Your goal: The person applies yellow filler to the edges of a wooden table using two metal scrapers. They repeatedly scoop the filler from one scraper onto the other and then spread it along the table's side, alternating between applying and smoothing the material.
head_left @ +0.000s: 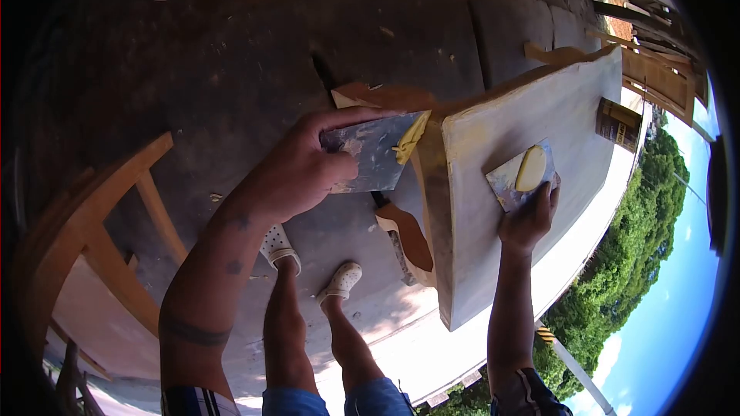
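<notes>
My left hand (pixel 304 158) grips a flat, stained metal plate (pixel 374 154) with yellow paste (pixel 408 139) along its far edge. The edge of that plate is close to the corner of a pale wooden panel (pixel 493 254); whether they touch I cannot tell. Over the panel's surface, my right hand (pixel 532 216) holds a second, smaller plate (pixel 505 183) bearing a thick yellow lump (pixel 531 168). The panel has yellowish smears along its edges, and curved wooden legs (pixel 408 239) show beside it.
A dark can (pixel 618 123) stands at the panel's far end. Wooden frame parts (pixel 112 262) are at the left, with more furniture frames (pixel 655 77) at the upper right. My feet in pale clogs (pixel 341 280) are on the dark floor (pixel 231 69). Trees (pixel 640 239) lie beyond.
</notes>
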The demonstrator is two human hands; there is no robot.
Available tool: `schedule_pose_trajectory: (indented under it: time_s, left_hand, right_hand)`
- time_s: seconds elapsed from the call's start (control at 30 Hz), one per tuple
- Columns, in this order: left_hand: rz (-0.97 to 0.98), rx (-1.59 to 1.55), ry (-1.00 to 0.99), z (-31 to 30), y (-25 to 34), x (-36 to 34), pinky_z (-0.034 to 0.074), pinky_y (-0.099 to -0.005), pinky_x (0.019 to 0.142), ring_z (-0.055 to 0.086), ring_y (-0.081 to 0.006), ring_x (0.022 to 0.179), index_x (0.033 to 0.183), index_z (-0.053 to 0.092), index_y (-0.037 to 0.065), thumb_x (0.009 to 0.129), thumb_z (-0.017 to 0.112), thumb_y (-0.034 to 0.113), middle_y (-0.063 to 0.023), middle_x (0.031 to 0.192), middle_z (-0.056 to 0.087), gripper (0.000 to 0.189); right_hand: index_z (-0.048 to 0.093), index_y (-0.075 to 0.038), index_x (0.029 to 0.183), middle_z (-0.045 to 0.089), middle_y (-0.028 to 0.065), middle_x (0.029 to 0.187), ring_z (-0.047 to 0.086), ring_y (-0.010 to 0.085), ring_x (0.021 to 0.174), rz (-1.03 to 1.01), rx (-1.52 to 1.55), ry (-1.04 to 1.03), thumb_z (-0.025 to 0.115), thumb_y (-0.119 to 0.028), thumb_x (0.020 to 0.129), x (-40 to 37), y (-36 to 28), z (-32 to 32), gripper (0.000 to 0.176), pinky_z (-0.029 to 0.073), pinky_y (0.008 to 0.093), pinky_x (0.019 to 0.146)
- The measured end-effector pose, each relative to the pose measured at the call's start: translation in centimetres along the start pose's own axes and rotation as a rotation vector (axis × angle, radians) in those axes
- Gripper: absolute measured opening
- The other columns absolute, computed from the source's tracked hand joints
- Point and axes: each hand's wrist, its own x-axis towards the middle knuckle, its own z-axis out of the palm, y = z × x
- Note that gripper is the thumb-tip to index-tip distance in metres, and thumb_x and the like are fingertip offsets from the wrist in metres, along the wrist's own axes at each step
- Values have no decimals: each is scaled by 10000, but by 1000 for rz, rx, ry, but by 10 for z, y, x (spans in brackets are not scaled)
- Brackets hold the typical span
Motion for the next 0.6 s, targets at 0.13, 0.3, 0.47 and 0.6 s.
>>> schedule_pose_trajectory:
  time_s: [0.13, 0.3, 0.47, 0.6]
  left_hand:
    - [44, -627, 41, 13, -46, -28, 463, -294, 857, 603, -174, 938, 1224, 512, -26, 690, 520, -85, -111, 1058, 625, 537]
    - [228, -819, 226, 57, -87, -53, 435, -312, 911, 587, -176, 990, 1216, 493, -28, 748, 535, -73, -100, 1072, 614, 472]
    - [490, -666, 371, 120, -84, -77, 431, -305, 902, 574, -162, 992, 1211, 493, 4, 796, 554, -31, -79, 1067, 602, 420]
    - [589, -613, 520, 158, -107, -110, 430, -283, 871, 568, -142, 963, 1203, 498, 19, 816, 565, -6, -64, 1054, 597, 394]
  right_hand:
    - [366, 53, 1259, 407, 229, 1254, 457, 325, 1125, 12, 46, -32, 406, 22, 870, 2, 1, 1, 392, 343, 390, 995]
    - [421, -13, 1205, 521, 121, 1155, 526, 206, 1067, 46, 97, -168, 373, -156, 946, 5, -2, 10, 300, 405, 339, 944]
    - [447, -11, 1132, 559, 108, 1061, 567, 176, 969, 162, 255, -114, 397, -135, 946, -12, -11, 18, 228, 466, 323, 857]
    - [426, -10, 1195, 537, 101, 1136, 547, 191, 1037, 271, 320, -116, 395, -157, 949, -61, -29, -9, 288, 442, 334, 896]
